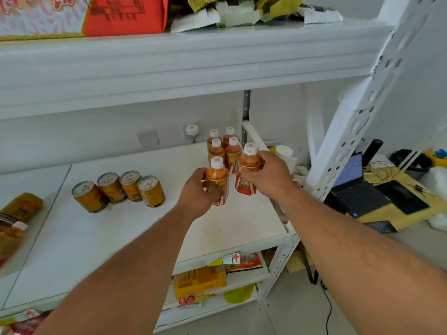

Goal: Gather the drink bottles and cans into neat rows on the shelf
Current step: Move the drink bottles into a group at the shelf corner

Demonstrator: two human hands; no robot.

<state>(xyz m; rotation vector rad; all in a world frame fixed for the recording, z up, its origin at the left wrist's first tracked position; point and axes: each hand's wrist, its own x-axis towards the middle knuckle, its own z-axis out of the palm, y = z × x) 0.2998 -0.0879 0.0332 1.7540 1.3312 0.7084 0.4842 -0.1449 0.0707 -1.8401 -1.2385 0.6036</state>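
Both hands are carrying bottles toward the block of four amber plastic tea bottles with white caps point(223, 147) that stands at the back right of the white shelf board point(121, 238), so the step in hand looks like extending that block by one more pair. The left hand point(197, 192) has its fingers curled round the body of an amber white-capped bottle point(217, 181), just in front of the block's left column; the right hand point(266, 175) has its fingers wrapped round the shoulder of a second amber bottle with a red label point(249, 170), just in front of the right column and a little higher. The next move probably calls for setting both down upright, close against the block and level with each other, so the two columns stay straight. Well to the left of the block, four orange drink cans with silver tops point(119, 189) stand in a loose, slightly curved line that likely needs squaring up. Farther left of the block, at the frame edge, orange packaged drinks point(17, 218) lie blurred and cut off; their kind and number cannot be told. Whether either held bottle already touches the shelf is hidden by the hands, and the labels are unreadable.
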